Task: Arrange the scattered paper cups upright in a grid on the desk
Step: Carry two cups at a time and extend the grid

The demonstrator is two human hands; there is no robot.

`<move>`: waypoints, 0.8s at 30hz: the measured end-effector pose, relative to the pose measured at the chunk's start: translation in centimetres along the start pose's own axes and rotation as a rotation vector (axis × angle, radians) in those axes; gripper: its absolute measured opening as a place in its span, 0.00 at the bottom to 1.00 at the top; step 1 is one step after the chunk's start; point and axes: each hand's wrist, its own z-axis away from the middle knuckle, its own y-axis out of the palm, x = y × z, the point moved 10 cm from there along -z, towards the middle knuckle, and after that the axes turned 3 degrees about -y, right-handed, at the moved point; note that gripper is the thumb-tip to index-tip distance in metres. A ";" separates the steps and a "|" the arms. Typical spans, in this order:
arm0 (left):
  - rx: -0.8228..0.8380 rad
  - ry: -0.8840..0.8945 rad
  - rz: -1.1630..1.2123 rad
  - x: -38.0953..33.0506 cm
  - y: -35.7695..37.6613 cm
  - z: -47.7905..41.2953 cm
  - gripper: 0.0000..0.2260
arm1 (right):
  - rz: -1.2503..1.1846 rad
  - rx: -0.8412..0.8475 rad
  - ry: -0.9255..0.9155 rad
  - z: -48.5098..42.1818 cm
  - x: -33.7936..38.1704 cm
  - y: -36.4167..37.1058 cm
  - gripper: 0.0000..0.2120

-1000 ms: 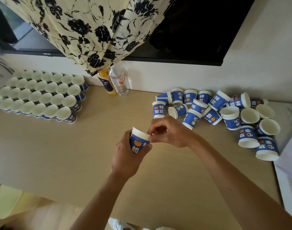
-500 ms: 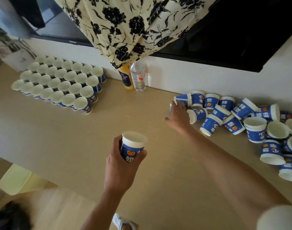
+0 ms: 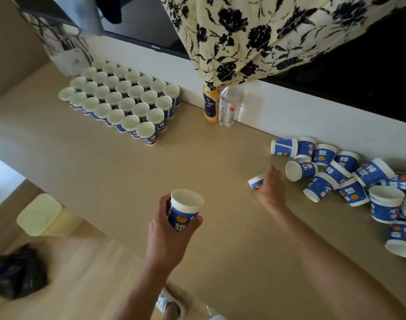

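Cup (image 3: 184,212), blue label, perhaps "如"

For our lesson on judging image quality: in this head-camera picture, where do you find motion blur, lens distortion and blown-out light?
Head view: the right hand and the tilted cup it grips are motion-smeared; the left hand and its upright cup are sharper; the desk bows along its near edge, wide-angle distortion; the bright patch at far left is washed white.
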 end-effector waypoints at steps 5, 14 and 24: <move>-0.057 -0.009 0.077 1.9 -4.1 -0.5 0.26 | -0.186 0.040 0.122 3.1 1.1 0.3 0.31; -0.146 0.040 0.205 3.5 -13.8 -2.6 0.27 | -0.827 0.082 -0.030 13.1 19.4 0.4 0.27; -0.263 0.050 0.303 8.4 -27.7 -4.6 0.23 | -1.065 0.132 -0.142 21.1 36.5 6.8 0.31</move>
